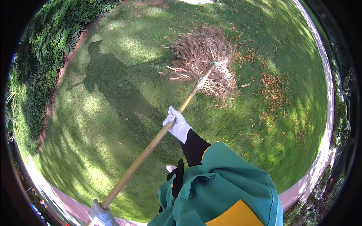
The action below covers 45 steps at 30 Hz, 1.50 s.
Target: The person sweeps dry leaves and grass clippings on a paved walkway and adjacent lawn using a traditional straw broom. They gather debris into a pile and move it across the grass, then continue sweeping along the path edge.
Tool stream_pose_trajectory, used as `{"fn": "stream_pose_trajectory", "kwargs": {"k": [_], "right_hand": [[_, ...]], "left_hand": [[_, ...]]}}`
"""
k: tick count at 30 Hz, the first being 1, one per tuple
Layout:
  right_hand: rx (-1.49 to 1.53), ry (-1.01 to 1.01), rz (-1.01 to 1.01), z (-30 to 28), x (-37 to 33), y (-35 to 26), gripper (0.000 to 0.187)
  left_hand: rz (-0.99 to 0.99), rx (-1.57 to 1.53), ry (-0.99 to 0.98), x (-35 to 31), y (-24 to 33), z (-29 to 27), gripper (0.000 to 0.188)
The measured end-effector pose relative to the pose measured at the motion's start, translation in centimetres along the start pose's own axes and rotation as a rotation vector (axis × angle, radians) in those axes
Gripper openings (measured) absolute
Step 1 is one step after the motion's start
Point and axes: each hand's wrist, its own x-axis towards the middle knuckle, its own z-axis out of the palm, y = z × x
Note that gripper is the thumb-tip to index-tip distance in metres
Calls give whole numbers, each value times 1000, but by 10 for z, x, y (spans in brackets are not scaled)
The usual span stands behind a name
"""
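We see our right hand [176,125], white-gloved, with its grip closed around the middle of a bamboo rake handle [151,145], and our left hand [100,215] clasping its lower end. The rake head [211,73] rests in a pile of dry leaves [201,56] on the lawn [113,113].

Your white cloth gloves [177,124] grip a smooth, matt bamboo rake handle [151,145]; dry, brittle straw pile [203,56]; soft matt grass [113,113].

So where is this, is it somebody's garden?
Probably a garden or yard. There's a mown lawn, a leafy hedge along one side, and a pile of dry leaves under a bamboo-handled rake held in both gloved hands.
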Motion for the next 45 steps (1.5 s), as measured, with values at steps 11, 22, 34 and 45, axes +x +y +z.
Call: {"fn": "stream_pose_trajectory", "kwargs": {"k": [11, 22, 34, 45], "right_hand": [[-181, 257, -675, 55, -127, -257, 22], [-113, 51, -315, 94, 28, -167, 26], [-308, 261, 437, 194, 206, 97, 31], [-195, 95, 508, 273, 260, 24, 24]], "left_hand": [[665, -207, 616, 163, 257, -23, 15], [257, -141, 407, 163, 70, 46, 34], [-397, 487, 107, 67, -77, 7, 7], [-478, 672, -328, 206, -33, -125, 8]]}}
